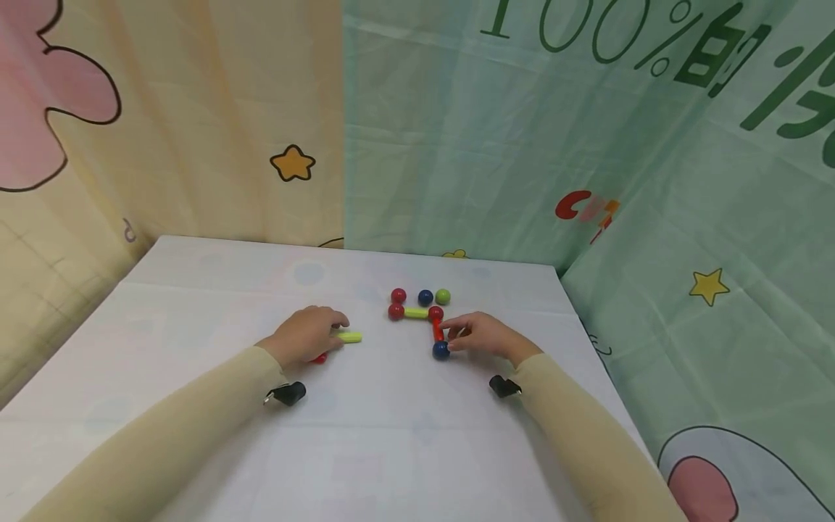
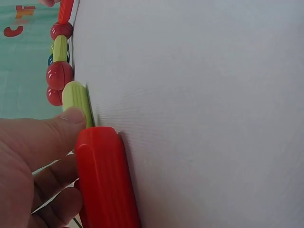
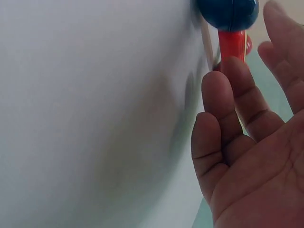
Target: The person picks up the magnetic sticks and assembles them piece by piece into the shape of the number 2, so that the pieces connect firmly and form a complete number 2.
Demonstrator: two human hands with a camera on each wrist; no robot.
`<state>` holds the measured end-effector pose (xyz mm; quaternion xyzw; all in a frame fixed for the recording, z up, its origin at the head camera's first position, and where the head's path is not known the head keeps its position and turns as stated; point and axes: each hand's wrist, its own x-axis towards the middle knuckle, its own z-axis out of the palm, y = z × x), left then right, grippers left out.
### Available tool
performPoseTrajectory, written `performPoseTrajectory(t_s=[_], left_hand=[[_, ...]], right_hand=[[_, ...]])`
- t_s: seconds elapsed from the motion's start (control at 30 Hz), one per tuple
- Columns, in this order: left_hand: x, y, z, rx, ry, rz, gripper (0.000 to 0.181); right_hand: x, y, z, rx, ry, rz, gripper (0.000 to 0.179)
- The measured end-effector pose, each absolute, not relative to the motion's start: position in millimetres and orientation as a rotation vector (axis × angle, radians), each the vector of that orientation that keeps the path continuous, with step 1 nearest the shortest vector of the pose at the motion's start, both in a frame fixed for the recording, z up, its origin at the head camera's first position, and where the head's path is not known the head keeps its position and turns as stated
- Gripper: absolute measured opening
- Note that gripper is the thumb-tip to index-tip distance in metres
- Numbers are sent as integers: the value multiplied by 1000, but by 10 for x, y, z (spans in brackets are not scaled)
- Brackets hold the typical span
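Note:
My left hand (image 1: 305,333) pinches a yellow-green rod (image 2: 77,99) lying on the table, thumb on its near end. A red rod (image 2: 105,175) lies close beside that hand, mostly covered by it in the head view. To the right is a joined chain: a red ball (image 1: 395,312), a yellow-green rod (image 1: 416,313), a second red ball (image 1: 435,313), a red rod (image 1: 438,332) and a blue ball (image 1: 441,350). My right hand (image 1: 485,335) is beside the chain's near end, its fingers loosely bent and its fingertips right by the blue ball and red rod.
Behind the chain sit a loose red ball (image 1: 399,296), a dark blue ball (image 1: 425,298) and a green ball (image 1: 443,296). A white cloth covers the table (image 1: 378,435). Printed curtains (image 1: 443,145) hang along its back and right sides.

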<state>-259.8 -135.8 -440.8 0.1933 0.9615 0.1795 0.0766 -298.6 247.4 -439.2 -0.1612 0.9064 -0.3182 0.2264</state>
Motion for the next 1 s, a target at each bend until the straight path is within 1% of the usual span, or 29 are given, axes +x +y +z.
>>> performPoseTrajectory(t_s=[0.2,0.53,1.0], left_hand=[[-2625,-1369,-4462,579,2889,535,29],[-2619,-1327,-4486,528,2897,567,18],[-2599,-1281,-4490,541,2946,466,18]], right_hand=[[-2914,2413,-4429,-516,2470,-823,43],[-2891,2378,-4459,-475,2474,-821,38],[-2872,2366,-4453,-429,2483,-832,35]])
